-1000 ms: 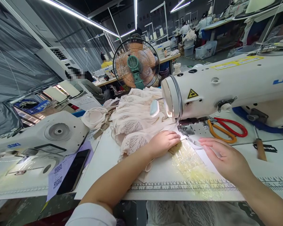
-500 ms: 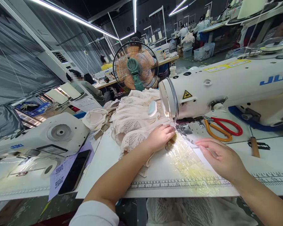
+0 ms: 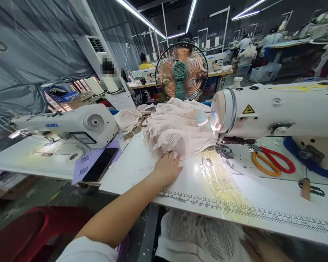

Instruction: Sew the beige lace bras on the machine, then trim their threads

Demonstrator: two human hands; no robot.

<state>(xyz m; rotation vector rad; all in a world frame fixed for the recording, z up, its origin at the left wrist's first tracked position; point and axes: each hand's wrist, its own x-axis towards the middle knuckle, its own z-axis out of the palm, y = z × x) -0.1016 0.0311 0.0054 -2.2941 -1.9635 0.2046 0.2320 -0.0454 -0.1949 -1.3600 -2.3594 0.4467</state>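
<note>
While the left hand [image 3: 167,168] lies palm down on the white table [image 3: 142,171], its fingers are loosely spread and flat, gripping nothing; the fingertips touch the near edge of the pile of lace garments [image 3: 177,131]. Pile lies directly ahead of the hand, away from the body, and runs back toward the fan [image 3: 182,71], so its long axis points roughly from the hand to the fan. Left hand is much the nearer one. Right hand [image 3: 262,247] shows only in part at the bottom edge, below the table edge beside loose lace fabric [image 3: 196,233] hanging there; how far open it is, or whether it holds that fabric, I cannot tell. Materials: garments are pale pink, soft, open-patterned lace over rounded cups, stacked in overlapping layers. To the right of the hand a strip of clear, crinkled film [image 3: 221,182] lies on the table, yellowish under the lamp, running from the needle area of the sewing machine [image 3: 276,109] toward the printed ruler [image 3: 235,209] along the table edge. Machine body is hard, glossy white. Scissors [image 3: 273,162] with orange and red handles lie under its arm, well apart from both hands. A dark phone [image 3: 100,169] rests on paper to the left.
</note>
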